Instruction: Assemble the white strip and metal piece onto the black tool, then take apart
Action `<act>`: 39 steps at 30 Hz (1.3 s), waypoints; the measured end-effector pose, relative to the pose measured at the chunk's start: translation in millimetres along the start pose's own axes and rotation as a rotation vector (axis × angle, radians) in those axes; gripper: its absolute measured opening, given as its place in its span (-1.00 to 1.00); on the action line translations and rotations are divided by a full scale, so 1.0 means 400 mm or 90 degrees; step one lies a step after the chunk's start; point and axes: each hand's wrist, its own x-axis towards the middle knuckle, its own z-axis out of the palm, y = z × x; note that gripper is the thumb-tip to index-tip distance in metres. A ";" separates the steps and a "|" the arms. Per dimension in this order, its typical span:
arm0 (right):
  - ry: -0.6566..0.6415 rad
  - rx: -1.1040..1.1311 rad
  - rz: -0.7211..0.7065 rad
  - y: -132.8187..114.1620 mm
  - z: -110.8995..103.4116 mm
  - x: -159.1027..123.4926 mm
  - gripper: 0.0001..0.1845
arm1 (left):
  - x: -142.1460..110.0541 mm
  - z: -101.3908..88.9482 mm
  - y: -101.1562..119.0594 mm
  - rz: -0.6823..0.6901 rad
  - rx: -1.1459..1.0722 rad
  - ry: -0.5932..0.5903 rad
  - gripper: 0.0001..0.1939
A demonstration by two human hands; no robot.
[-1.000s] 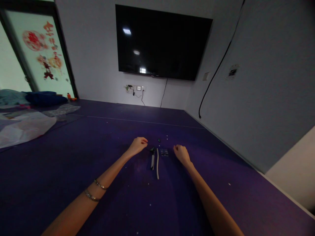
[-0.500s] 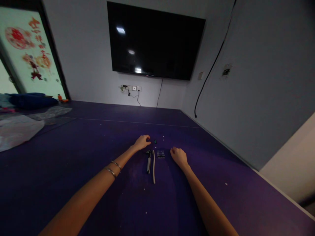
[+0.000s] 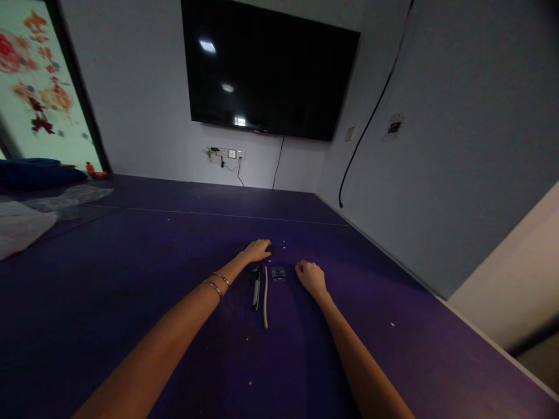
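Note:
My left hand [image 3: 257,250] reaches over the purple surface, its fingers closed round a small dark green object [image 3: 269,248] that is mostly covered. To the right, my right hand [image 3: 311,277] rests on the surface with the fingers curled in and nothing seen in them. Between the hands lies a small clear plastic pack [image 3: 278,273] with tiny parts too small to make out. A short white cable [image 3: 265,298] lies lengthwise nearer me. Beside it on the left is a hand tool [image 3: 256,291] with black and grey handles, which looks like pliers.
Small white scraps [image 3: 284,244] dot the purple surface [image 3: 174,326]. Clear plastic sheeting [image 3: 65,199] and a dark blue cloth bundle [image 3: 39,173] lie far left. Ahead, a television [image 3: 271,70] hangs above wall sockets [image 3: 231,153]. A black cable [image 3: 371,119] dangles down the right wall.
My left hand has moved slightly right and closed on the small dark green object, which lay uncovered before. The right hand stays curled in place; the view has shifted a little.

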 end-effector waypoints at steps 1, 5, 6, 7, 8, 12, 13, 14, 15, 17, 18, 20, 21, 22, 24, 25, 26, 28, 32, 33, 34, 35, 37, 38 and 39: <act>-0.003 -0.001 0.001 -0.001 -0.002 -0.001 -0.60 | 0.001 0.001 0.003 0.004 0.002 -0.001 -0.67; -0.011 -0.002 0.007 -0.005 -0.007 -0.004 -0.60 | 0.002 0.006 0.016 -0.001 -0.003 -0.002 -0.67; -0.011 -0.002 0.009 -0.005 -0.007 -0.004 -0.60 | 0.001 0.007 0.018 -0.006 -0.008 -0.001 -0.67; -0.009 -0.002 0.010 -0.005 -0.007 -0.004 -0.60 | 0.000 0.007 0.020 -0.012 -0.014 0.001 -0.68; -0.008 -0.001 0.010 -0.004 -0.006 -0.004 -0.60 | -0.001 0.008 0.021 -0.017 -0.023 0.004 -0.69; -0.007 0.003 0.006 -0.003 -0.004 -0.003 -0.61 | -0.006 0.005 0.022 -0.035 -0.071 0.023 -0.71; -0.008 0.003 0.005 -0.003 -0.003 -0.002 -0.61 | -0.007 0.004 0.022 -0.040 -0.084 0.031 -0.70; -0.007 0.003 0.004 -0.002 -0.002 -0.001 -0.62 | -0.008 0.003 0.022 -0.044 -0.097 0.040 -0.70; -0.006 0.003 0.003 -0.002 -0.001 0.000 -0.62 | -0.009 0.001 0.022 -0.048 -0.111 0.050 -0.69; -0.009 0.003 0.004 -0.001 0.000 0.002 -0.61 | -0.010 -0.005 0.022 -0.055 -0.140 0.077 -0.67; -0.010 0.003 0.005 0.000 0.001 0.003 -0.61 | -0.012 -0.010 0.022 -0.058 -0.153 0.093 -0.66; -0.011 0.005 0.003 0.002 0.003 0.004 -0.61 | -0.019 -0.023 0.022 -0.064 -0.179 0.120 -0.64; -0.009 0.006 0.000 0.003 0.003 0.005 -0.61 | -0.026 -0.031 0.024 -0.070 -0.213 0.133 -0.63; -0.006 0.008 -0.003 0.004 0.004 0.005 -0.61 | -0.036 -0.040 0.025 -0.079 -0.266 0.148 -0.63; -0.004 0.009 -0.004 0.004 0.005 0.005 -0.61 | -0.062 -0.060 0.031 -0.101 -0.429 0.173 -0.62; -0.007 0.009 -0.002 0.005 0.006 0.005 -0.61 | -0.079 -0.069 0.036 -0.113 -0.521 0.179 -0.61; -0.010 0.009 0.001 0.005 0.006 0.006 -0.61 | -0.097 -0.078 0.041 -0.117 -0.606 0.169 -0.60; -0.016 0.010 0.006 0.005 0.006 0.007 -0.61 | -0.133 -0.093 0.054 -0.101 -0.760 0.128 -0.61; -0.002 0.021 -0.004 0.007 0.011 0.009 -0.63 | -0.188 -0.113 0.081 -0.090 -0.968 0.057 -0.67; 0.005 0.024 -0.008 0.009 0.014 0.010 -0.63 | -0.196 -0.116 0.088 -0.085 -1.002 0.041 -0.69; 0.012 0.030 -0.009 0.011 0.017 0.010 -0.63 | -0.202 -0.119 0.095 -0.079 -1.031 0.026 -0.70; 0.017 0.041 -0.007 0.014 0.022 0.012 -0.64 | -0.207 -0.121 0.102 -0.072 -1.055 0.010 -0.71; 0.025 0.093 0.003 0.023 0.031 0.016 -0.64 | -0.214 -0.122 0.115 -0.060 -1.091 -0.023 -0.73; 0.035 0.149 0.005 0.029 0.035 0.019 -0.64 | -0.217 -0.121 0.121 -0.054 -1.105 -0.039 -0.73; 0.051 0.220 0.001 0.034 0.037 0.024 -0.65 | -0.220 -0.120 0.127 -0.048 -1.117 -0.057 -0.73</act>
